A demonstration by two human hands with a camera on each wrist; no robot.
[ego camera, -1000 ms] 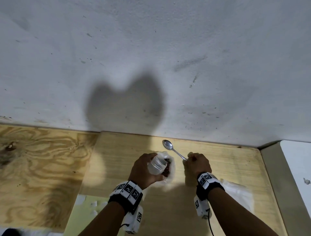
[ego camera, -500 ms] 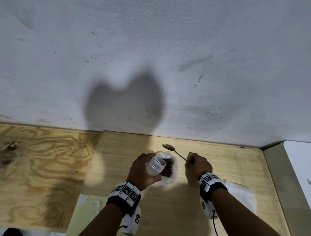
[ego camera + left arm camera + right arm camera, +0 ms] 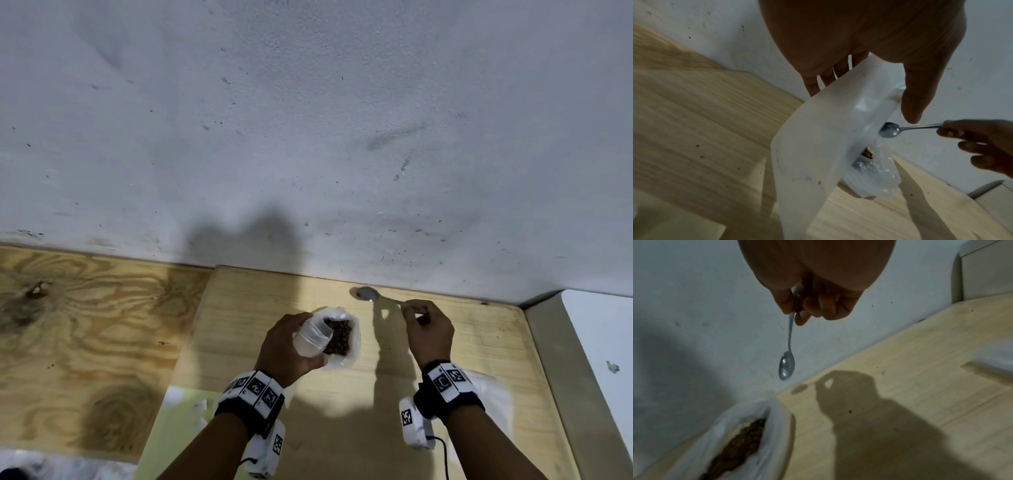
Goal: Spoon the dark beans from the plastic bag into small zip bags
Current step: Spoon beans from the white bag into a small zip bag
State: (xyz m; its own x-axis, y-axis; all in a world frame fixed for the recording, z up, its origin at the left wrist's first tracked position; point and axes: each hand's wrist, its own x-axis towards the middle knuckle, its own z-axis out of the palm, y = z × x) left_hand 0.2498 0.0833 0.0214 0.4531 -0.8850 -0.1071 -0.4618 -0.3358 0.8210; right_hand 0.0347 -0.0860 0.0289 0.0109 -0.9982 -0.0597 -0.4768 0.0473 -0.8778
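two hands work over the pale wood-grain tabletop (image 3: 445, 342): the left hand (image 3: 284, 346) clasps a limp translucent zip bag (image 3: 310, 337) beside the crinkly plastic bag (image 3: 354, 342) of dark beans (image 3: 339, 337), the right hand (image 3: 428, 330) pinches a shiny empty metal spoon (image 3: 368, 293) near the scuffed wall (image 3: 308, 137).

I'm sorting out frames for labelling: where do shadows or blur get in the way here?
Head view: sharp, though a large shadow falls on the wall and arm shadows darken the table. Left wrist view: the small zip bag is washed out and the table streaked. Right wrist view: soft; the right hand with the spoon casts a shadow.
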